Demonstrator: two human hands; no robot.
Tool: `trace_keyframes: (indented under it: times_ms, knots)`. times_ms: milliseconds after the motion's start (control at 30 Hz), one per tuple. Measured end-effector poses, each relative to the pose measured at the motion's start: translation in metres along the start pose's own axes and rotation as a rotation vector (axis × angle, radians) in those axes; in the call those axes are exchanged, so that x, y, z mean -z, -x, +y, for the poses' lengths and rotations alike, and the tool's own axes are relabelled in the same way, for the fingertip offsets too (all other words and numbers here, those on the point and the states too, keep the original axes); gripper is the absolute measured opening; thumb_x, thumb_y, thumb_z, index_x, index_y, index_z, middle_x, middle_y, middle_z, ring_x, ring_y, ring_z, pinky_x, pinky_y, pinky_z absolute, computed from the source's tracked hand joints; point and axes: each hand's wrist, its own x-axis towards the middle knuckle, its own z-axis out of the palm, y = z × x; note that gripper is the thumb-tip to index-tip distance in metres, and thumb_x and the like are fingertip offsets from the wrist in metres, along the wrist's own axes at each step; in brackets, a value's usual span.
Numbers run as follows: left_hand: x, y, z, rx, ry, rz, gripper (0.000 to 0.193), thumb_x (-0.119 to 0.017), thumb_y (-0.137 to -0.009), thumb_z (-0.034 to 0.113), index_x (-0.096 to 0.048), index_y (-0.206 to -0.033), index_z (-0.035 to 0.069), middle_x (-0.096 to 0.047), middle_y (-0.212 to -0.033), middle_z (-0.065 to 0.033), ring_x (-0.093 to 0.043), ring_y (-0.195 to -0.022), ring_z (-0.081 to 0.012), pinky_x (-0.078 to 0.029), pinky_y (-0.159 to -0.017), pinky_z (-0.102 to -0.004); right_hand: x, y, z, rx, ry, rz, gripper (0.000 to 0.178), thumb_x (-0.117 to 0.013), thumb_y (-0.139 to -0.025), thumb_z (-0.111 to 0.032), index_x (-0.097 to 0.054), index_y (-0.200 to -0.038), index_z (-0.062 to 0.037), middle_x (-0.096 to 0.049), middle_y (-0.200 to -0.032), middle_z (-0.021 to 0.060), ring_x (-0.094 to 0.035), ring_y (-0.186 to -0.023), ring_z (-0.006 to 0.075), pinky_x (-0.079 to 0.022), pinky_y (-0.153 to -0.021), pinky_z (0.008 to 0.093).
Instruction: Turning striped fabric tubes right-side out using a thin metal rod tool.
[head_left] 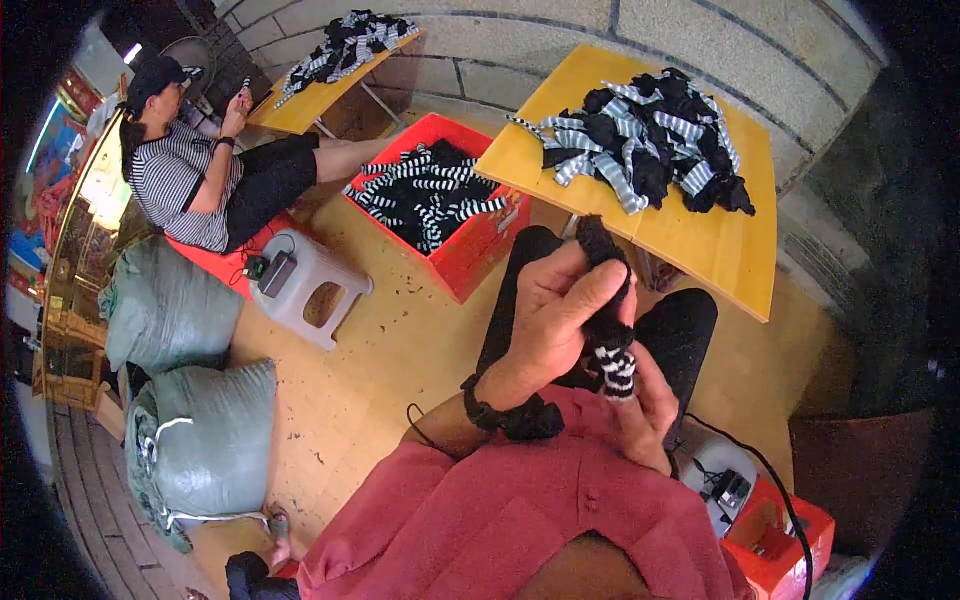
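Note:
In front of my lap I hold a knitted piece (606, 330), black along its upper part with a black-and-white striped tube at its lower end. It looks like a sock or a long-cuffed glove; I cannot tell which. My left hand (550, 320) is closed round the black part, its thumb pressed along it. Lower and to the right, my right hand (648, 412) grips the striped end, which seems to sit over a finger. Ahead, a pile of similar black and striped knitted pieces (650, 140) lies on a yellow table (725, 265).
A red box (460, 265) full of striped knitted pieces stands left of the table. Beyond it a person (190, 170) sits at another yellow table (295, 118). A grey stool (310, 290) and stuffed green sacks (215, 440) are at left. A red crate (800, 530) and cable are at right.

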Motion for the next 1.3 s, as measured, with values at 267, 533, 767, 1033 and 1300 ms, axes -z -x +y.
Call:
trace_keyframes:
  times_ms: [267, 533, 767, 1033, 1300]
  knots:
    - [0.023, -0.021, 0.016, -0.262, 0.061, 0.354, 0.016, -0.057, -0.086, 0.015, -0.053, -0.094, 0.002, -0.058, -0.082, -0.0076, -0.056, -0.074, -0.0162, -0.046, -0.068, -0.0293, 0.000, -0.003, -0.005, 0.148, 0.737, 0.080, 0.039, -0.051, -0.083, 0.000, -0.046, -0.121, -0.0012, -0.062, -0.080, 0.0153, -0.059, -0.069, 0.0187, -0.045, -0.061, 0.0282]
    - [0.071, -0.026, 0.036, -0.515, -0.054, 0.526, 0.019, -0.065, -0.078, 0.002, -0.058, -0.095, -0.001, -0.061, -0.086, -0.0041, -0.058, -0.076, -0.0097, -0.048, -0.072, -0.0236, 0.085, 0.005, 0.037, -0.003, 0.879, 0.350, 0.016, -0.057, -0.081, -0.008, -0.060, -0.094, 0.0015, -0.055, -0.066, 0.0041, -0.050, -0.058, 0.0117, -0.041, -0.055, 0.0256]
    - [0.076, -0.025, 0.026, -0.481, -0.097, 0.501, 0.020, -0.067, -0.076, -0.001, -0.057, -0.093, 0.000, -0.062, -0.086, -0.0044, -0.058, -0.076, -0.0089, -0.047, -0.070, -0.0214, 0.131, -0.079, -0.005, 0.238, 0.793, 0.711, 0.016, -0.057, -0.083, -0.013, -0.062, -0.088, 0.0009, -0.050, -0.064, -0.0020, -0.040, -0.053, 0.0053, -0.028, -0.044, 0.0208]
    - [0.070, -0.032, -0.004, -0.268, -0.151, 0.551, 0.019, -0.070, -0.074, 0.002, -0.058, -0.088, 0.002, -0.059, -0.079, 0.0010, -0.052, -0.068, -0.0042, -0.043, -0.062, -0.0184, 0.224, -0.161, -0.002, 0.119, 1.702, 0.931, 0.026, -0.053, -0.082, -0.017, -0.060, -0.104, -0.0066, -0.063, -0.078, 0.0149, -0.061, -0.070, 0.0323, -0.048, -0.061, 0.0390]
    - [0.048, -0.037, -0.036, -0.161, -0.226, 0.536, 0.018, -0.070, -0.074, 0.002, -0.056, -0.085, 0.003, -0.057, -0.078, 0.0016, -0.050, -0.068, -0.0042, -0.042, -0.062, -0.0181, 0.189, -0.147, -0.021, 0.631, 1.849, 0.821, 0.026, -0.056, -0.082, -0.018, -0.059, -0.101, -0.0004, -0.061, -0.094, 0.0166, -0.058, -0.077, 0.0337, -0.047, -0.067, 0.0384]
